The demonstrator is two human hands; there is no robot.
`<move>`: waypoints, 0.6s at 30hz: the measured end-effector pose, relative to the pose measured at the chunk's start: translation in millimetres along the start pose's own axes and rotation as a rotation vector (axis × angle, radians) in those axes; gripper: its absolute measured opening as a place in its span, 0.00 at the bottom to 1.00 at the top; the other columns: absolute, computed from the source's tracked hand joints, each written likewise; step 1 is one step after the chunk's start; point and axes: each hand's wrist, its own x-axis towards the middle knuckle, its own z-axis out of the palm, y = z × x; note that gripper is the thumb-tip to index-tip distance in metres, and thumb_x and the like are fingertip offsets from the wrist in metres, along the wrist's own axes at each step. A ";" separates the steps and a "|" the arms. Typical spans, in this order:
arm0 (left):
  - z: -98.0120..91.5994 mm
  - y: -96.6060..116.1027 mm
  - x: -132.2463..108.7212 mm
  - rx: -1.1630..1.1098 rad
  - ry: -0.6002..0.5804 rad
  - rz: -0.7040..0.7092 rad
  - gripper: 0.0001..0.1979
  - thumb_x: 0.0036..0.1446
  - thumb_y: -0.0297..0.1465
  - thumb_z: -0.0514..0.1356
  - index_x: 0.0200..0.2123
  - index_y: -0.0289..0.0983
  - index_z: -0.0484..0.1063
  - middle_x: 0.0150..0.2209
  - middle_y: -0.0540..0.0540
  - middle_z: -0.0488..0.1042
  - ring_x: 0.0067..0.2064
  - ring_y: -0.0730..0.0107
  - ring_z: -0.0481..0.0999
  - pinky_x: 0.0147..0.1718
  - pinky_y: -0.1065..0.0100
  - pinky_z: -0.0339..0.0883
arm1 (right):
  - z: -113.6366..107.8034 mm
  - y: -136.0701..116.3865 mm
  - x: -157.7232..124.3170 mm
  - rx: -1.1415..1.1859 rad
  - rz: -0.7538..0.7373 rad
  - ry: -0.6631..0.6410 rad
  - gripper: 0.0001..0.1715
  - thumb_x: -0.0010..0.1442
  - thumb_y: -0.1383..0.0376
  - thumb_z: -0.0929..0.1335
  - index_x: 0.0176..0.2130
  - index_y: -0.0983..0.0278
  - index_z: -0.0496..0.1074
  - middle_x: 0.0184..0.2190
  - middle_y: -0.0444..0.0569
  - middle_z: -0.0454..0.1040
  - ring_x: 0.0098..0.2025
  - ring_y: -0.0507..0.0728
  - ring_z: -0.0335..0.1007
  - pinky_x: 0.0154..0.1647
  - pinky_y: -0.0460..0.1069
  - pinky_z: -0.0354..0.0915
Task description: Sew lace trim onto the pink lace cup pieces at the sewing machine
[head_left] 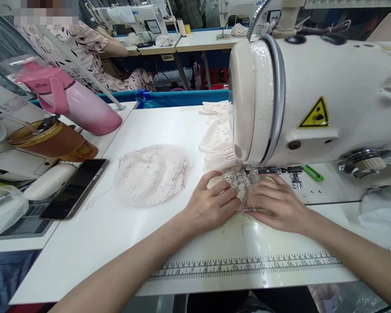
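Note:
A pale lace fabric [239, 180] lies under the presser foot area of a white sewing machine [313, 100]. My left hand [213, 202] grips the lace from the left, its fingers curled over the edge. On the other side my right hand [278, 204] holds the same lace, fingers bent and close to the needle area. More of the pale fabric [217, 134] is bunched behind, partly hidden by the machine head. The needle itself cannot be made out. To the left, a separate heap of pale lace [153, 176] with loose reddish threads rests on the table.
A black phone [74, 189], a brown-tinted cup [52, 139] and a pink bottle [74, 98] stand along the left. Green thread snips [313, 173] lie right of the needle area. A printed ruler [234, 267] runs along the front edge. Another person [94, 48] sits beyond.

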 end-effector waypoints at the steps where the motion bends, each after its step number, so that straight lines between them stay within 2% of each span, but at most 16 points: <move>1: -0.5 0.1 0.0 0.007 0.002 0.008 0.10 0.60 0.27 0.57 0.26 0.39 0.68 0.25 0.56 0.72 0.32 0.74 0.70 0.51 0.60 0.59 | -0.9 -0.3 -0.2 -0.007 -0.021 0.010 0.02 0.60 0.66 0.67 0.36 0.61 0.70 0.31 0.42 0.73 0.39 0.53 0.69 0.48 0.54 0.63; 7: -1.4 -0.4 0.2 0.020 0.028 0.050 0.09 0.59 0.25 0.57 0.26 0.38 0.68 0.25 0.55 0.73 0.32 0.73 0.71 0.45 0.62 0.62 | -8.6 2.8 -1.5 -0.053 -0.068 -0.056 0.05 0.60 0.66 0.68 0.40 0.60 0.70 0.37 0.43 0.75 0.45 0.53 0.69 0.53 0.55 0.63; 13: -1.4 4.6 1.5 -0.003 0.004 0.077 0.06 0.59 0.25 0.58 0.30 0.37 0.70 0.28 0.54 0.75 0.33 0.73 0.72 0.43 0.64 0.65 | -12.2 5.7 -2.5 -0.015 -0.105 -0.037 0.05 0.60 0.68 0.69 0.39 0.61 0.71 0.36 0.42 0.76 0.44 0.53 0.70 0.51 0.53 0.65; 18: -2.0 6.6 2.0 -0.031 -0.006 0.116 0.07 0.59 0.23 0.58 0.29 0.37 0.69 0.27 0.53 0.74 0.33 0.73 0.73 0.40 0.66 0.67 | -11.9 5.5 -4.6 0.005 -0.105 -0.022 0.06 0.60 0.69 0.69 0.40 0.61 0.71 0.37 0.41 0.77 0.43 0.52 0.71 0.51 0.53 0.66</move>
